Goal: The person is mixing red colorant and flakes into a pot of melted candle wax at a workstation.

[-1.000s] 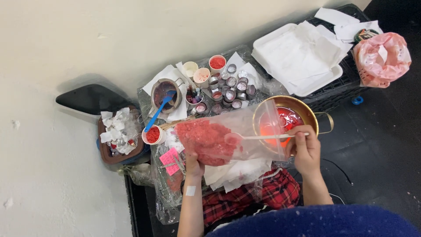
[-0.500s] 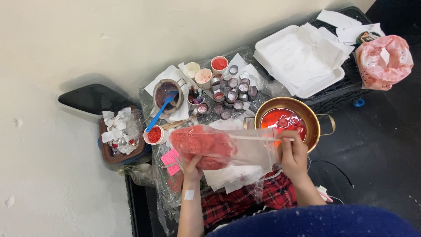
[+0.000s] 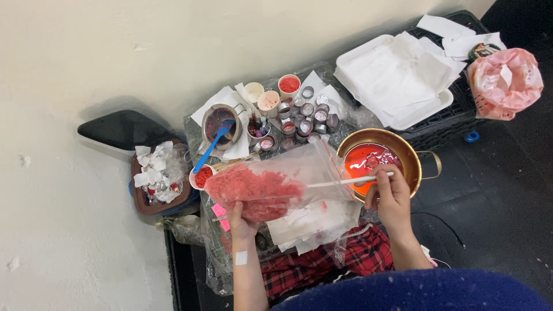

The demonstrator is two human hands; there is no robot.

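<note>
My left hand [image 3: 240, 222] grips the bottom of a clear plastic bag [image 3: 276, 181] filled with red crumbly stuff and holds it sideways above the low table. My right hand [image 3: 391, 194] pinches a thin white stick [image 3: 345, 181] whose far end reaches into the bag's open mouth. Right beside that hand sits a brass pan [image 3: 377, 161] with red liquid in it. A small plaster is stuck on my left wrist.
Several small tins [image 3: 305, 118] and cups [image 3: 289, 84] crowd the table's far side, next to a bowl with a blue spoon [image 3: 210, 147]. A white tray [image 3: 397, 80] with paper lies on a black crate. A pink bag [image 3: 504, 80] is far right, a brown bin [image 3: 158, 181] left.
The bag has been swung lower and more level, its mouth toward the pan. My right hand has shifted from the bag's edge to holding the stick by the pan's rim.
</note>
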